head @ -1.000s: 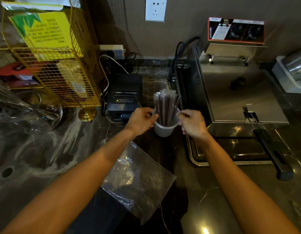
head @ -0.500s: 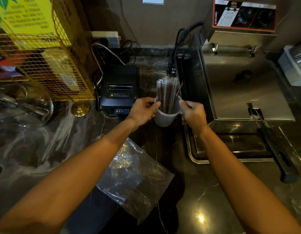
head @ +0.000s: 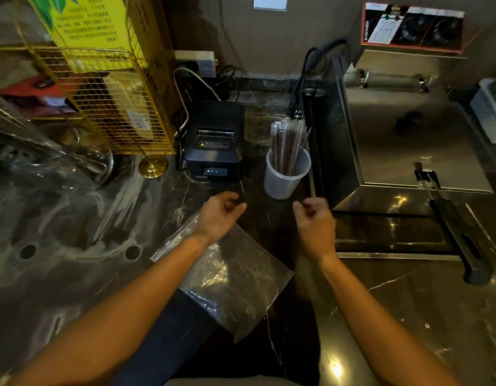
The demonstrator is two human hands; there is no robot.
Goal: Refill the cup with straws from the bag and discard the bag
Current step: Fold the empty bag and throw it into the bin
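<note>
1. The cup (head: 287, 175) stands upright on the dark counter (head: 408, 316), between the black receipt printer (head: 213, 140) and the steel fryer (head: 402, 129), with the wrapped straws (head: 287, 146) bunched upright inside and leaning a little toward the fryer. By the look of it the refill is finished.
2. The clear plastic bag (head: 230, 280) lies flat and seemingly empty at the counter's near edge, one corner hanging past it. From where I stand that is the main risk: a careless brush of a forearm could slide it off onto the floor.
3. A second risk is the cup itself. It is light, the straws stand tall, and it is just beyond both hands, so a hurried reach could tip it.
4. The bag is thin and slippery; a grab at one corner may let it slip loose on the way to the bin.
5. The left hand (head: 219, 215) hovers over the bag's far corner, fingers loosely curled, holding nothing.
6. The right hand (head: 313, 224) hangs near the fryer's tray, half closed with thumb near forefinger; I see nothing in it.
</note>
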